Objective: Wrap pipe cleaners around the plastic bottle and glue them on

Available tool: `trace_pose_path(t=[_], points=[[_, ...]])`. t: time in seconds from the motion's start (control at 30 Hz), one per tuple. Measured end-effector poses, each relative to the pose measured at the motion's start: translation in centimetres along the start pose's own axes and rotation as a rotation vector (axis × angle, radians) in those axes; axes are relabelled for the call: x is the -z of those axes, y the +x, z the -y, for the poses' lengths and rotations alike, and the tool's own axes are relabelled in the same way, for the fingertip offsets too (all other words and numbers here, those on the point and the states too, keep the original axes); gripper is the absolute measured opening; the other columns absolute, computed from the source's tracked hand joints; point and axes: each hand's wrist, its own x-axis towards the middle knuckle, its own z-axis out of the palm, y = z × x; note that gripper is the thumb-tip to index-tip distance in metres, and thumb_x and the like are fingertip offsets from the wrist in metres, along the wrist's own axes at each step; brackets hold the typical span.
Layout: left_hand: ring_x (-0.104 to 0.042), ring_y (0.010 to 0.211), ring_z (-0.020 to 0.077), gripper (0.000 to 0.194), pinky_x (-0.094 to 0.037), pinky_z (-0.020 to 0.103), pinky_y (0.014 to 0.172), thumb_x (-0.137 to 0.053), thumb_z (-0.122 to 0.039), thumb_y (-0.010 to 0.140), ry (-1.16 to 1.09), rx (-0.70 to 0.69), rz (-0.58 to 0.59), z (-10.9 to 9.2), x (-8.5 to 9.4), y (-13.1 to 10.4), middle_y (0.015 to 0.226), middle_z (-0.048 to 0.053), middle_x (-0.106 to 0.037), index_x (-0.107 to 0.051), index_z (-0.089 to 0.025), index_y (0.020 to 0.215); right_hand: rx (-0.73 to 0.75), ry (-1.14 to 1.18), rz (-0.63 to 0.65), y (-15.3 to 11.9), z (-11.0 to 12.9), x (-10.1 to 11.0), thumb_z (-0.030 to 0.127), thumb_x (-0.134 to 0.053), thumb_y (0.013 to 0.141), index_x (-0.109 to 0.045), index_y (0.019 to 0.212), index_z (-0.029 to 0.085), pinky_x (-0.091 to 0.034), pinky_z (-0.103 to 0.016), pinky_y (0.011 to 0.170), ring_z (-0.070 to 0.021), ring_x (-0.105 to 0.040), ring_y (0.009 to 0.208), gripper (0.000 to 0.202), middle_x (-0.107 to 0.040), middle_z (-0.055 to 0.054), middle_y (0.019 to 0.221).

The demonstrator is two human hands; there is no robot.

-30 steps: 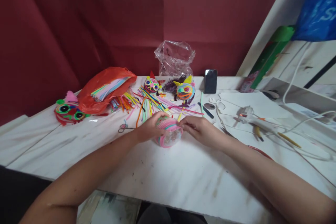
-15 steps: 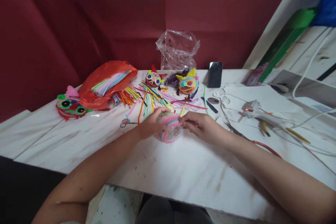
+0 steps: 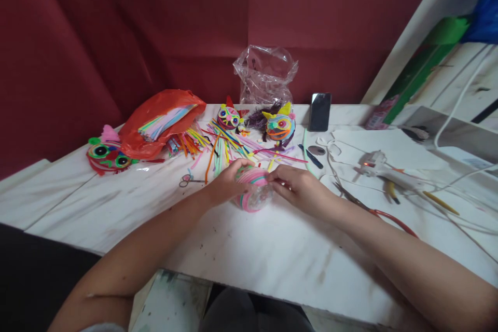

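Observation:
A clear round ball [image 3: 260, 198], partly wrapped in pink, white and teal fuzzy strips, sits low over the white table in front of me. My left hand [image 3: 229, 182] is wrapped round its left side, thumb toward me and fingers over the top. At the ball's upper right, the fingertips of my right hand [image 3: 286, 182] are pinched together against the strips; whatever lies between them is too small to make out. Just beyond the ball are loose coloured pipe cleaners [image 3: 221, 150]. Small scissors [image 3: 190, 181] lie to the left of my left hand.
Three decorated faces [image 3: 110, 155], a red bag [image 3: 155, 109] of pipe cleaners and a clear plastic bag [image 3: 266, 72] stand behind. A phone [image 3: 320, 112] leans at the back. On the right are a glue gun [image 3: 375, 163], its cable, orange-handled scissors [image 3: 392, 218] and white paper [image 3: 385, 146].
The view has shifted very slightly. Both hands stay at the ball, with my right fingers in nearly the same pinch.

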Motion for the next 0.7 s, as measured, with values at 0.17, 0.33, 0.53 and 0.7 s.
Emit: trace_pose_path(t=[0.17,0.33,0.53,0.7], points=[[-0.055,0.095,0.0219,0.049,-0.044,0.035,0.084,-0.069,-0.036,0.064,0.053,-0.004,-0.031,-0.7,-0.4,-0.1,0.103,0.004,-0.058,-0.054,-0.02,0.108,0.036,-0.074,0.006,-0.2,-0.1,-0.3,0.02,-0.044,0.093,-0.059,0.083,0.018,-0.044,-0.022,0.059,-0.0124,-0.058,0.064,0.018,-0.062,-0.004,0.074],[-0.054,0.094,0.0214,0.047,-0.044,0.034,0.085,-0.068,-0.026,0.06,0.093,-0.003,-0.066,-1.4,-0.8,-0.2,0.099,0.003,-0.058,-0.054,-0.019,0.104,0.026,-0.114,0.015,-0.4,-0.2,-0.7,0.02,-0.044,0.093,-0.058,0.082,0.018,-0.044,-0.022,0.06,-0.0129,-0.058,0.065,0.018,-0.061,-0.005,0.075],[-0.053,0.1,0.0239,0.043,-0.043,0.037,0.09,-0.065,-0.025,0.059,0.083,-0.006,-0.098,-2.0,-1.1,-0.6,0.1,0.002,-0.057,-0.053,-0.02,0.1,-0.092,-0.069,-0.061,-0.7,0.6,-1.3,0.016,-0.049,0.087,-0.055,0.083,0.019,-0.045,-0.023,0.058,-0.0134,-0.057,0.063,0.008,-0.06,-0.004,0.075],[-0.053,0.101,0.0242,0.041,-0.043,0.037,0.09,-0.062,-0.022,0.058,0.074,-0.021,-0.109,-1.9,-1.2,-0.8,0.098,0.003,-0.058,-0.053,-0.02,0.098,-0.16,0.042,-0.105,-0.6,1.1,-1.5,0.016,-0.052,0.085,-0.052,0.076,0.019,-0.044,-0.024,0.058,-0.0126,-0.054,0.063,0.01,-0.056,-0.003,0.076]])
